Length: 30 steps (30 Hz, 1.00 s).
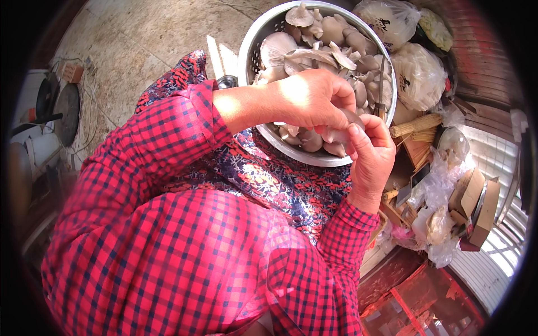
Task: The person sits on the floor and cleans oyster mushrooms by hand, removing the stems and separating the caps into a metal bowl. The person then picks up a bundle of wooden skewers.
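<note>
Both my hands meet over the near right side of a perforated metal colander (318, 158) heaped with oyster mushrooms (279, 47). Between my left hand (313, 101) and my right hand (372, 147) is an oyster mushroom (352, 118), pinched by the thumb and fingers of each. Part of it is hidden by my fingers. Inside the colander's right side, a knife (380, 90) leans on the mushrooms with its blade up and its wooden handle toward my right hand. The colander rests at my lap, over floral cloth (269, 176).
Filled plastic bags (418, 75) stand right of the colander. Below them lie a corn-straw-like bundle (416, 125), a cleaver-like blade (403, 194), crumpled clear plastic (447, 168) and cardboard boxes (483, 214). At far left are a brick (72, 73), a round dark lid (68, 113) and cords on the floor.
</note>
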Tool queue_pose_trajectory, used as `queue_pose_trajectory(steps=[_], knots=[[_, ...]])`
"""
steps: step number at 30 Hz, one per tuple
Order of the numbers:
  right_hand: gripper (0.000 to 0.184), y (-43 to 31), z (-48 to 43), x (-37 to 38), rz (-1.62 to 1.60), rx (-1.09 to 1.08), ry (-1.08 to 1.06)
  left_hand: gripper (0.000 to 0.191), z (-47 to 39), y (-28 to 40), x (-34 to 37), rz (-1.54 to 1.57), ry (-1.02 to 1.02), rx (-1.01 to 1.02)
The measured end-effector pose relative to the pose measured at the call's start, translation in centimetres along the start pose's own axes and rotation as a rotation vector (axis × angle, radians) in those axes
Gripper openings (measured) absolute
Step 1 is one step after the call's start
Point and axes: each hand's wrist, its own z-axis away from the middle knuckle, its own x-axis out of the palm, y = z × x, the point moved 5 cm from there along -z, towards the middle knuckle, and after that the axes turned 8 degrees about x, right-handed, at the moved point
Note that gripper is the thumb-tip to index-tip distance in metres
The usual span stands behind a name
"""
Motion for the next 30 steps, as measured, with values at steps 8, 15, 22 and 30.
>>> queue_pose_trajectory(steps=[8, 15, 22, 30], knots=[[0.014, 0.5, -0.3, 0.1, -0.113, -0.11, 0.039, 0.021, -0.2, -0.3, 0.3, 0.111, 0.026, 0.039], [0.011, 0.6, -1.2, -0.5, -0.308, -0.109, 0.096, 0.02, -0.8, -1.0, -1.2, 0.289, 0.271, 0.141], [0.021, 0.5, -2.3, -2.7, -0.398, -0.227, 0.203, 0.027, -0.7, -0.4, -5.6, 0.254, 0.661, 0.351], [0.034, -0.3, -2.1, -0.1, 0.136, -0.139, 0.139, 0.027, -0.8, 0.9, -6.2, -0.134, 0.526, 0.348]])
